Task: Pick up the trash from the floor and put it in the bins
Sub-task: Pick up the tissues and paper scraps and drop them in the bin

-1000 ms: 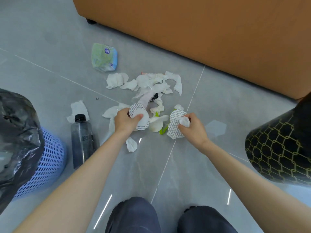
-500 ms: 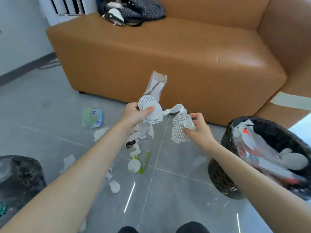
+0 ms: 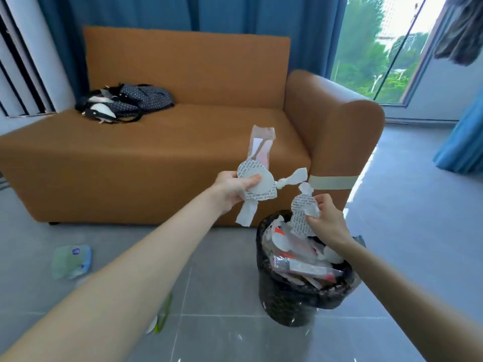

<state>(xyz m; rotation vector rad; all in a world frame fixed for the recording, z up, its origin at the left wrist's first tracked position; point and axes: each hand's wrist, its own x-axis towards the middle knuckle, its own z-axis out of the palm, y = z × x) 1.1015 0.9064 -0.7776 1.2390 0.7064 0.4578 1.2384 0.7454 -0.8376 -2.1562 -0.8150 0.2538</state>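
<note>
My left hand (image 3: 232,188) grips a bundle of paper scraps (image 3: 257,184): round printed white liners, a twisted tissue strip and a clear wrapper sticking up. It hangs in the air left of the black mesh bin (image 3: 287,304). My right hand (image 3: 325,220) pinches a printed white liner with a tissue scrap (image 3: 302,209) right above the bin's rim. The bin has a black liner and is heaped with wrappers and paper. A green-and-blue packet (image 3: 70,261) lies on the floor at the left.
An orange sofa (image 3: 162,158) stands behind the bin, with a dark dotted bag (image 3: 122,103) on its seat. A green-and-white scrap (image 3: 159,320) lies on the grey tiles under my left forearm. A glass door and blue curtains are at the right.
Both hands rose from the floor pile with their scraps and swung right. My right hand now sits over the black bin; the view lifted from the floor to the sofa.
</note>
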